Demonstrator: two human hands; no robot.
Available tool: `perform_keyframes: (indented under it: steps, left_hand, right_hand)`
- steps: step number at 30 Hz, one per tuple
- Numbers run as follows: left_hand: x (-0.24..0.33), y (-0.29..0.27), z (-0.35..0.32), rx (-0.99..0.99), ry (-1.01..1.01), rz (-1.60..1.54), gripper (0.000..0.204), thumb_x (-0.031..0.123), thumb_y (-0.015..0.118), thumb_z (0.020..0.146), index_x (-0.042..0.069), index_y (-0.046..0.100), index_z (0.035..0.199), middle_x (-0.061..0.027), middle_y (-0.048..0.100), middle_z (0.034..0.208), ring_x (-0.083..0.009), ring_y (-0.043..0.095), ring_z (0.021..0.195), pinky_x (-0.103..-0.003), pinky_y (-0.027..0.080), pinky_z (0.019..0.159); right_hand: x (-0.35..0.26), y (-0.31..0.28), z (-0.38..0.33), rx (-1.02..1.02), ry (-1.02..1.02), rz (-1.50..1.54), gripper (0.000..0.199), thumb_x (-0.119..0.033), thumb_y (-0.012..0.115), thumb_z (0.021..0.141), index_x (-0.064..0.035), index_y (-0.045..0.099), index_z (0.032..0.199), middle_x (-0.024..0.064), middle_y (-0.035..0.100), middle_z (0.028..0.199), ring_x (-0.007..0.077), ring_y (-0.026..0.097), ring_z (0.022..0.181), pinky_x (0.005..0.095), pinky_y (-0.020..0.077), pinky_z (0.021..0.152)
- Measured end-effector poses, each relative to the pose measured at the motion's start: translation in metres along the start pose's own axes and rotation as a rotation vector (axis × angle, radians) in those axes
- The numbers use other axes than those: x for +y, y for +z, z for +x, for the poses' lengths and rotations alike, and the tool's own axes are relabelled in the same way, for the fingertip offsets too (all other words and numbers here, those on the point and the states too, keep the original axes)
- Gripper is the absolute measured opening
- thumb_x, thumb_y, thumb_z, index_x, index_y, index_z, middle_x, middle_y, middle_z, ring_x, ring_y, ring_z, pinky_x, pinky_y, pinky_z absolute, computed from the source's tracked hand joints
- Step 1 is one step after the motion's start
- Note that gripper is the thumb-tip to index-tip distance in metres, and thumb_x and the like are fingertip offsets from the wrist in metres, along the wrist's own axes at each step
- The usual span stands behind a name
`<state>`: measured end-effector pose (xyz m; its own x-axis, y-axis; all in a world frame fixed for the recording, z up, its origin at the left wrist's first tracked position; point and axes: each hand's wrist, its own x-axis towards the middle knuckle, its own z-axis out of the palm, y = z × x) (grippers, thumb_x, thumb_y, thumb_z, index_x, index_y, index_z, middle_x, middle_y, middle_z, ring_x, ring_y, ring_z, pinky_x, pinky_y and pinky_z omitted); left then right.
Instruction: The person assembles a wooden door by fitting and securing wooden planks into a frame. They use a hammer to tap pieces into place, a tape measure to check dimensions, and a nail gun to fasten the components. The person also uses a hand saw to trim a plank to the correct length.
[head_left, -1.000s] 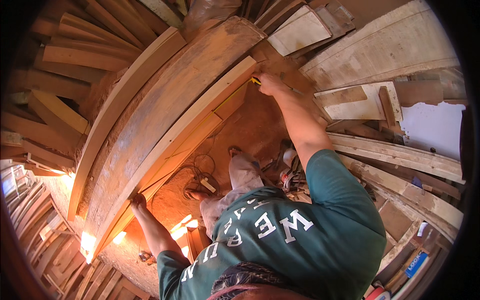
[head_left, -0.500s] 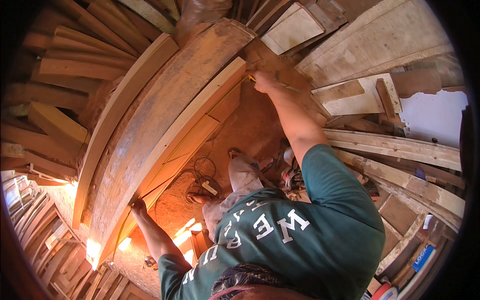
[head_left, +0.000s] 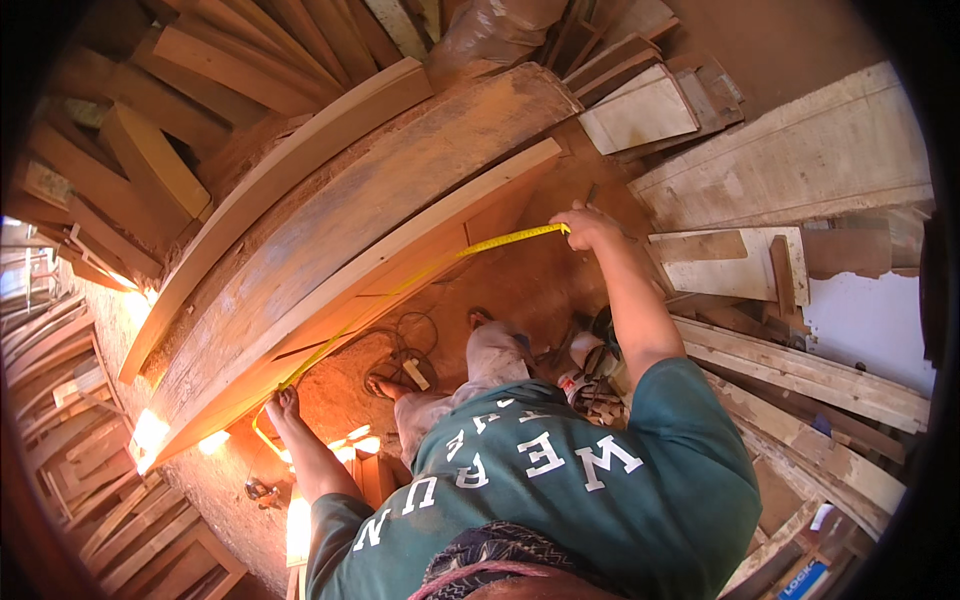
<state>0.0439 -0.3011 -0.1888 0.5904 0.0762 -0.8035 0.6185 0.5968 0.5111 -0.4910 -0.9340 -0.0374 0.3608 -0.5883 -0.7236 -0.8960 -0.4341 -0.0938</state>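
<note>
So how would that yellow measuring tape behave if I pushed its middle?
The yellow measuring tape would probably bend easily: it curves beside the left hand. It seems light for its length, being a narrow strip, and may give midway, stretched to the right hand.

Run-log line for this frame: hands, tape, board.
left hand: gripping yellow tape | right hand: gripping same yellow tape | yellow tape: spans between hands | long wooden board: beside it

Green shirt (head_left: 620,530): big white block capitals in a row across the front, upside down to the wearer's eyes, with another row partly lost in the folds.
Blue label (head_left: 803,580): pale capitals, low on the right.
Yellow measuring tape (head_left: 510,241): markings too fine for me to read.
</note>
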Motion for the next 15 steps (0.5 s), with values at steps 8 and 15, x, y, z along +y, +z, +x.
perform_keyframes:
  steps: [8, 15]
  left_hand:
    - [0.029, -0.05, -0.03, -0.093, 0.094, -0.074, 0.01, 0.013, 0.06, 0.097, 0.005, 0.06, 0.101, -0.0094, 0.067, 0.095, -0.0246, 0.064, 0.092, -0.042, 0.054, 0.084]
    - [-0.014, -0.067, -0.033, -0.121, -0.025, -0.072, 0.007, 0.013, 0.068, 0.092, 0.008, 0.065, 0.096, -0.0074, 0.07, 0.086, -0.0219, 0.068, 0.09, -0.04, 0.053, 0.089]
  right_hand:
    - [-0.029, 0.017, -0.019, 0.083, -0.147, -0.142, 0.062, -0.002, 0.06, 0.084, -0.0356, 0.061, 0.136, 0.0138, 0.046, 0.147, 0.0354, 0.042, 0.139, 0.0454, 0.0368, 0.116]
    - [-0.115, 0.036, -0.051, -0.039, -0.284, -0.253, 0.061, -0.005, 0.063, 0.078, -0.0375, 0.065, 0.131, 0.0125, 0.049, 0.134, 0.0363, 0.045, 0.13, 0.0513, 0.0395, 0.111]
